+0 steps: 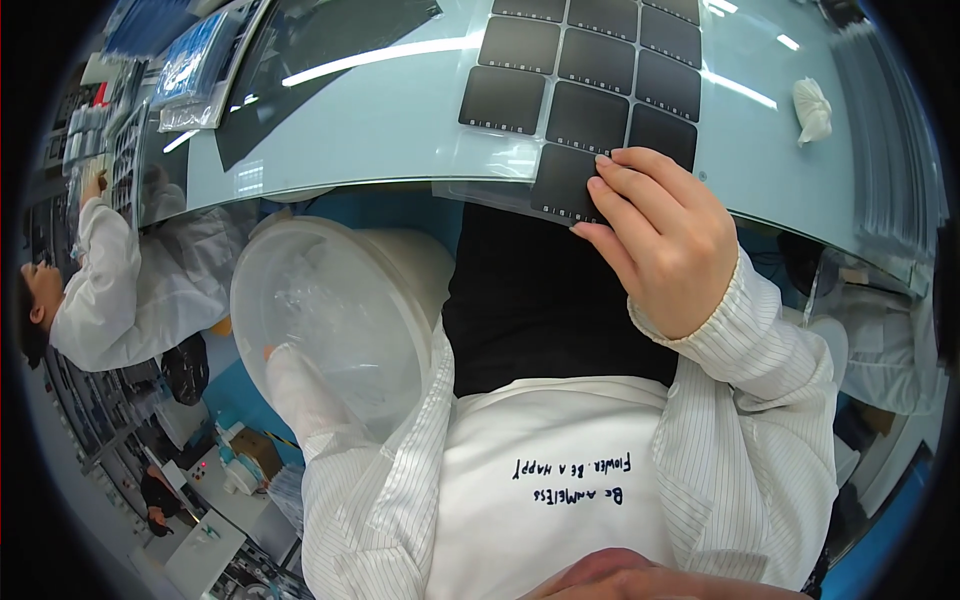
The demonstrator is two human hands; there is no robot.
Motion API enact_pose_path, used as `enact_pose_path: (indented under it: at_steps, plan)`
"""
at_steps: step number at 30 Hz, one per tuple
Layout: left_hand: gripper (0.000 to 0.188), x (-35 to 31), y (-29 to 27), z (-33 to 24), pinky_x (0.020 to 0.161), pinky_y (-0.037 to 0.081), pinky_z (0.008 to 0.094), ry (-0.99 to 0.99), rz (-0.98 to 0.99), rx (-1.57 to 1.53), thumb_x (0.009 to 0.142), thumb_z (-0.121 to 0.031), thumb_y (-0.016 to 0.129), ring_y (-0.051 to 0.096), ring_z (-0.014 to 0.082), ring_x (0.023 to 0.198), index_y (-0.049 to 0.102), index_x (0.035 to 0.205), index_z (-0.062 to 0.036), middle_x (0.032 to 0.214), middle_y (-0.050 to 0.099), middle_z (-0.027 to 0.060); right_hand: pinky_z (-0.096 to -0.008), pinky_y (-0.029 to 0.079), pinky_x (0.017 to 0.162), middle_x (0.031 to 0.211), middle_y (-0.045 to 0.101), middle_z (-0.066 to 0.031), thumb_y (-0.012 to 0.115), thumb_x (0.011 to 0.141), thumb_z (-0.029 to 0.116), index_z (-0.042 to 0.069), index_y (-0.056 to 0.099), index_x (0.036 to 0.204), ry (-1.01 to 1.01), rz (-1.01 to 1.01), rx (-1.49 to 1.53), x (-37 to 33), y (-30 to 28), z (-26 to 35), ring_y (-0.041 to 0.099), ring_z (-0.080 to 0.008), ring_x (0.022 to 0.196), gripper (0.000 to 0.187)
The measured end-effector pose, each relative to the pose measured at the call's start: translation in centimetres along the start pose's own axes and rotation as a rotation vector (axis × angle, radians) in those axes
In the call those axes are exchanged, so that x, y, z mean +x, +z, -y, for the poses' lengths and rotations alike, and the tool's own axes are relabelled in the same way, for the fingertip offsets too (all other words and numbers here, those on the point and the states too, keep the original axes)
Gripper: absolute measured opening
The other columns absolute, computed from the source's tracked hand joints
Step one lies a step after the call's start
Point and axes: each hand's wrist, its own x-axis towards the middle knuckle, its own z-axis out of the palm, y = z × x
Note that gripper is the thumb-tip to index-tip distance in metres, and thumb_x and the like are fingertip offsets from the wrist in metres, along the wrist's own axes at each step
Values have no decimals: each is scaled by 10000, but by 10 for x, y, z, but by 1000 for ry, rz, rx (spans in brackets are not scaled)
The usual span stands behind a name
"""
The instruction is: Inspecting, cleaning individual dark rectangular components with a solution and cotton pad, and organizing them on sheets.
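Fingers of my right hand (665, 240) rest on the right side of the nearest dark rectangular panel (565, 180), with the thumb at its lower corner. The panel reaches the table's front edge. Several matching dark panels (585, 117), each with small pale marks along one edge, lie in rows beyond it on a clear sheet (470, 195). My left sleeve (310, 395) extends over a large whitish bucket (400, 320) below the table. Only a sliver of my left hand (268, 351) shows at the bucket; its fingers are hidden.
A crumpled white wad (812, 110) lies on the glass-topped table (340, 135), right of the panels. Blue-edged packs (200, 60) stand at the far left, and clear sheets (885, 150) at the far right. A person in white (130, 290) works at the left.
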Motion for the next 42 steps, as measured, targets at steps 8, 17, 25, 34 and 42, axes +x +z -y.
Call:
enact_pose_path:
  at_steps: [8, 17, 25, 34, 42]
  plan:
    - [223, -71, -92, -136, 830, 460, 326, 662, -227, -416, 762, -169, 682, 591, 223, 903, 670, 956, -59, 956, 624, 92, -376, 530, 843, 1002, 647, -186, 768, 596, 135, -84, 666, 918, -87, 138, -97, -2, -3, 4, 604, -326, 995, 402]
    - [341, -284, -197, -325, 851, 436, 305, 1134, 855, -1140, 964, -256, 479, 614, 199, 871, 654, 973, 37, 905, 664, 130, -358, 520, 782, 956, 667, -157, 794, 629, 103, -50, 665, 926, 167, -89, 131, -23, -30, -19, 635, -313, 923, 358]
    - [309, -333, -233, -359, 600, 521, 278, 724, 1020, -914, 943, -242, 556, 643, 202, 614, 669, 922, 45, 734, 655, 126, -259, 490, 625, 843, 678, -129, 717, 751, 19, -39, 670, 932, 556, -208, 133, -54, -58, -48, 624, -174, 683, 196]
    - [271, -263, -233, -372, 576, 515, 221, 707, 777, -1254, 998, -204, 423, 672, 166, 697, 540, 1183, -44, 932, 657, 107, -246, 485, 609, 783, 680, -116, 702, 769, 20, -36, 681, 892, 600, -305, 21, -47, -79, -75, 615, -158, 639, 137]
    - [216, -129, -177, -349, 663, 564, 295, 420, 408, -1547, 992, -156, 420, 666, 219, 819, 521, 1140, -36, 1048, 639, 155, -244, 492, 574, 796, 689, -108, 714, 802, 160, -13, 693, 896, 303, -215, -3, 15, -73, -128, 632, -157, 652, 198]
